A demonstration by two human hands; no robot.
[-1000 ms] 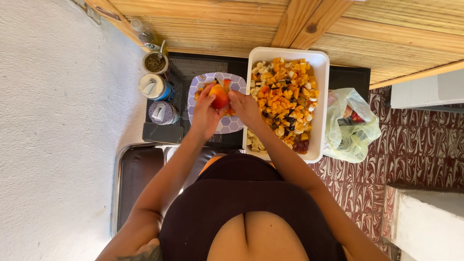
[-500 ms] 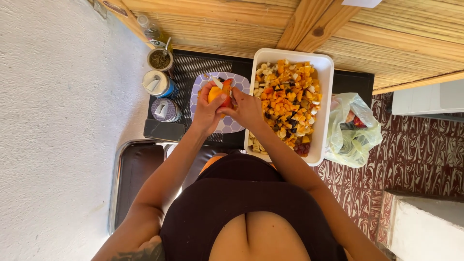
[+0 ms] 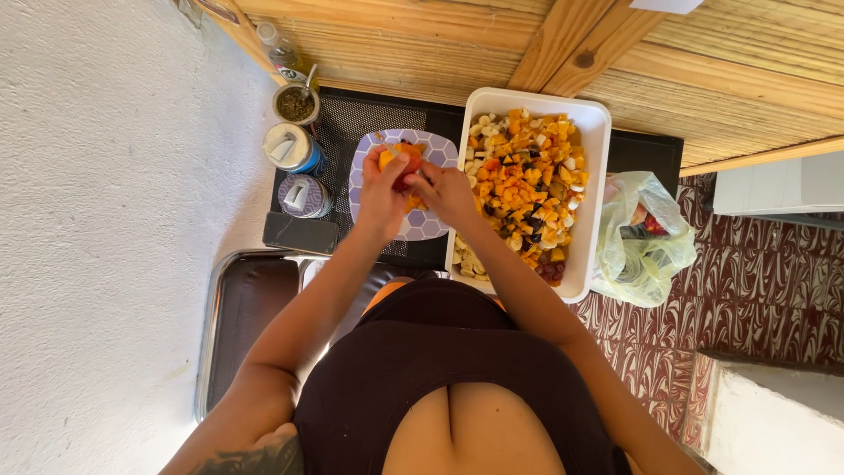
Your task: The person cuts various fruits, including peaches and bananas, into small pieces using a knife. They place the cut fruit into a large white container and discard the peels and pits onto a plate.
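My left hand (image 3: 381,198) grips an orange and red fruit (image 3: 403,166) over a purple patterned plate (image 3: 430,227). My right hand (image 3: 446,193) is closed against the same fruit from the right; what it holds is hidden. Right of the plate stands a white rectangular tray (image 3: 593,167) full of diced orange, white and dark fruit pieces (image 3: 523,189).
Two cans (image 3: 293,148) (image 3: 301,194), a cup with a spoon (image 3: 295,102) and a dark phone (image 3: 301,233) sit left of the plate on a black mat (image 3: 352,119). A plastic bag (image 3: 642,237) lies right of the tray. A metal sink (image 3: 242,308) is below left.
Both hands stay on the fruit over the plate; the view has drifted slightly, otherwise little differs.
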